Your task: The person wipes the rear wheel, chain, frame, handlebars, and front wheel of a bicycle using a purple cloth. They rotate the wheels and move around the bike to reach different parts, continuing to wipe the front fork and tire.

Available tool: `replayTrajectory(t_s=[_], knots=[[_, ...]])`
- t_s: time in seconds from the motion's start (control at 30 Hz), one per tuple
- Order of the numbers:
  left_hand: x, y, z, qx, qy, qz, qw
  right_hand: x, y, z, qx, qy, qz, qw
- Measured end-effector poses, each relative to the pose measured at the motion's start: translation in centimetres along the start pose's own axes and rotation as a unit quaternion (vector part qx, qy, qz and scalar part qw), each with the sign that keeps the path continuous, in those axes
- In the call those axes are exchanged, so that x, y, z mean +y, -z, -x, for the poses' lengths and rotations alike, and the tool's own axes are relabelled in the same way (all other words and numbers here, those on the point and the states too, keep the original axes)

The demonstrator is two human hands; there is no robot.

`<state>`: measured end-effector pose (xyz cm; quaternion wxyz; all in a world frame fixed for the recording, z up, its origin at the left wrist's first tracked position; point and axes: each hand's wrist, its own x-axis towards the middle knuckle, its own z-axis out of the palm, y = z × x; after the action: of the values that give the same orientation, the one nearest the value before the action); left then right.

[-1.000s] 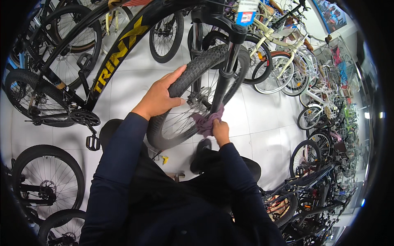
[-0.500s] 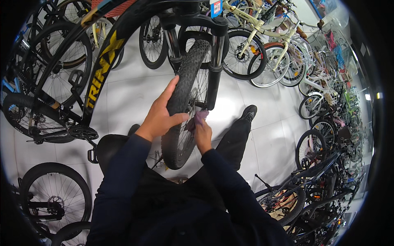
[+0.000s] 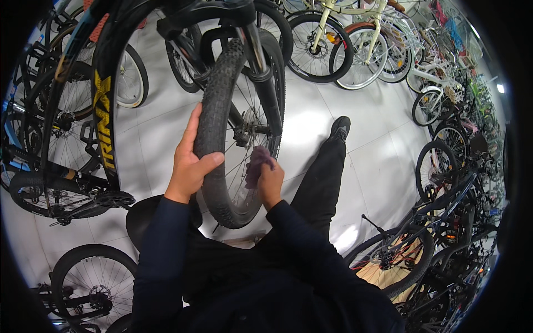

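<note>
A bicycle front wheel with a black knobby tyre stands between my legs, held in a black fork. My left hand grips the tyre from its left side, thumb across the tread and a finger stretched along the sidewall. In my right hand is a bunched purple-grey cloth, held against the spokes on the right side, below the hub. The wheel is turned, so its right face shows. The black frame tube with yellow lettering rises at the left.
Several parked bicycles crowd the left, with a crank and pedal near my left leg. Cream bicycles stand at the back, and a dense row lines the right. Another wheel is at lower left. White tiles cover the floor.
The wheel and fork have turned, showing more of the spokes. My left hand has kept its hold on the tyre. The cloth now lies spread over the spokes, and the view has shifted.
</note>
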<state>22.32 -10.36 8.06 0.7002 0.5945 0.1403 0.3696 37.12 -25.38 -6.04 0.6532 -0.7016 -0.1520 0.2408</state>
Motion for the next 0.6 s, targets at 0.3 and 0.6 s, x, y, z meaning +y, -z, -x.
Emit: replayTrajectory(t_s=[0.3, 0.6], knots=[[-0.6, -0.4, -0.3, 0.024, 0.01, -0.029, 0.999, 6.1, 2.4, -8.3, 0.049, 0.032, 0.103, 0.993], [-0.2, -0.3, -0.5, 0.032, 0.013, 0.006, 0.999, 6.7, 5.1, 6.8, -0.22, -0.079, 0.268, 0.934]])
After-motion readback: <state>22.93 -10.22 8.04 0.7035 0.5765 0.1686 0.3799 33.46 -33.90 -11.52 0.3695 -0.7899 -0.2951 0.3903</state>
